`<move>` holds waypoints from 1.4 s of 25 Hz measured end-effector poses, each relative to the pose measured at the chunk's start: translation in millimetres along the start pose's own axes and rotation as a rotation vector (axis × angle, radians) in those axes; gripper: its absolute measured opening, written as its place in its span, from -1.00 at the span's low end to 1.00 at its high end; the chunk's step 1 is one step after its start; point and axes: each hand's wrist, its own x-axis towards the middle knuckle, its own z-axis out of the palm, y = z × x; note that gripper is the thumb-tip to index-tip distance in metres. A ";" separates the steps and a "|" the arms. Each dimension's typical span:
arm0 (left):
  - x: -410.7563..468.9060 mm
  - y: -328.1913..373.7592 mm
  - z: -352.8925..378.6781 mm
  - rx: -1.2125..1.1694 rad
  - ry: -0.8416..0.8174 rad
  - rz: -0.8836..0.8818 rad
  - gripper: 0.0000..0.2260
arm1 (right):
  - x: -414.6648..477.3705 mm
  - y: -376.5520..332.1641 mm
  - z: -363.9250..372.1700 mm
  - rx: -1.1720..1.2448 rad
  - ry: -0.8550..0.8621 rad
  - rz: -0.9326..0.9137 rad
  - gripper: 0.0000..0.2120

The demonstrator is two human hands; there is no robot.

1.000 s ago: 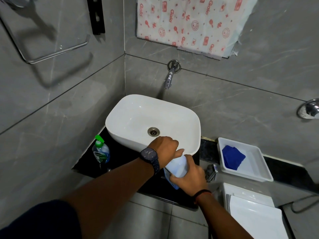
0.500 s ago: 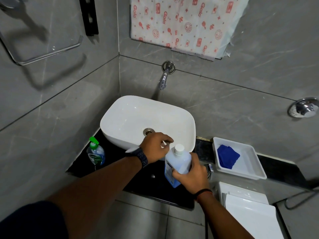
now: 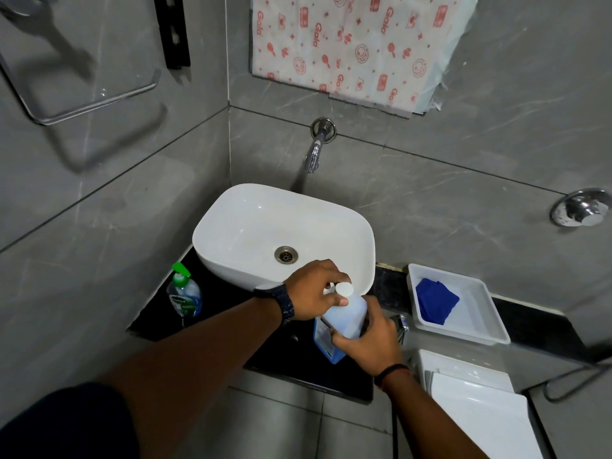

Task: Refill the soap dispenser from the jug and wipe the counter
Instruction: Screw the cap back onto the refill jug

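Note:
A pale blue jug [image 3: 344,321] with a white cap [image 3: 344,289] stands tilted over the black counter [image 3: 231,313], in front of the white basin [image 3: 265,223]. My right hand [image 3: 367,342] grips the jug's body from the right. My left hand [image 3: 318,293], with a dark watch on the wrist, holds the jug's neck just beside the cap. The soap dispenser [image 3: 184,298], clear with a green pump, stands on the counter's left end. A folded blue cloth [image 3: 435,304] lies in a white tray [image 3: 477,326] to the right.
A wall tap [image 3: 314,154] juts out above the basin. A chrome valve [image 3: 581,207] sits on the right wall. A white toilet tank lid [image 3: 477,402] lies below the tray. A metal towel rail [image 3: 82,104] hangs on the left wall.
My left hand lifted off the jug's top, showing the white cap, and now rests at the neck beside it. The jug stayed in my right hand.

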 end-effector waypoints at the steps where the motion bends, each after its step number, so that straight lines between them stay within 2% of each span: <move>1: -1.2 -0.2 0.2 -0.013 0.021 -0.008 -0.70 | -0.5 0.4 -1.3 0.002 0.000 -0.006 -0.37; 3: -2.7 0.8 0.0 -0.009 0.143 -0.058 -0.64 | -0.1 -1.2 -2.9 -0.006 -0.001 -0.020 -0.39; 5: -1.0 3.1 1.3 0.024 0.208 -0.041 -0.67 | 0.9 -3.1 -5.6 0.005 0.003 -0.034 -0.39; 9: 6.1 10.1 -0.5 0.091 0.135 0.114 -0.76 | 4.7 -3.7 -18.4 0.061 -0.014 -0.053 -0.41; 13: 19.9 22.4 -5.7 0.096 0.113 0.167 -0.76 | 15.8 -5.5 -43.1 0.078 -0.064 -0.102 -0.45; 15: 26.4 31.2 -9.6 -0.012 0.133 0.113 -0.59 | 23.0 -6.4 -59.5 0.124 -0.115 -0.112 -0.45; 18: 34.5 37.8 -10.3 -0.070 0.057 -0.068 0.00 | 37.7 -6.3 -87.7 0.230 -0.151 -0.089 -0.43; 19: 37.2 38.3 -6.0 -0.053 0.007 -0.117 0.09 | 43.9 -5.6 -96.9 0.287 -0.157 -0.074 -0.43; 20: 41.5 38.0 -0.4 -0.036 -0.041 -0.140 0.09 | 51.2 -4.0 -105.5 0.349 -0.160 -0.062 -0.42; 22: 56.7 36.7 12.3 -0.059 -0.076 -0.143 -0.16 | 68.1 1.4 -119.5 0.472 -0.170 -0.030 -0.39; 24: 74.7 39.3 22.6 -0.166 -0.014 -0.145 -0.43 | 83.9 7.7 -129.3 0.578 -0.171 0.007 -0.30; 25: 87.3 40.2 27.5 -0.214 0.017 -0.144 -0.49 | 93.3 13.2 -134.0 0.635 -0.165 0.032 -0.24; 27: 116.0 40.1 38.3 -0.270 0.059 -0.143 -0.51 | 110.0 26.5 -143.2 0.748 -0.133 0.070 -0.20; 29: 150.0 36.7 49.9 -0.285 0.119 -0.172 -0.48 | 126.1 37.5 -152.8 0.767 -0.026 0.111 -0.32; 32: 201.6 35.0 74.3 -0.177 0.202 -0.130 -0.38 | 149.0 43.5 -161.1 0.486 0.204 0.140 -0.46; 35: 247.5 43.1 112.6 -0.067 0.183 0.012 -0.48 | 172.5 60.9 -168.0 0.194 0.452 0.268 -0.43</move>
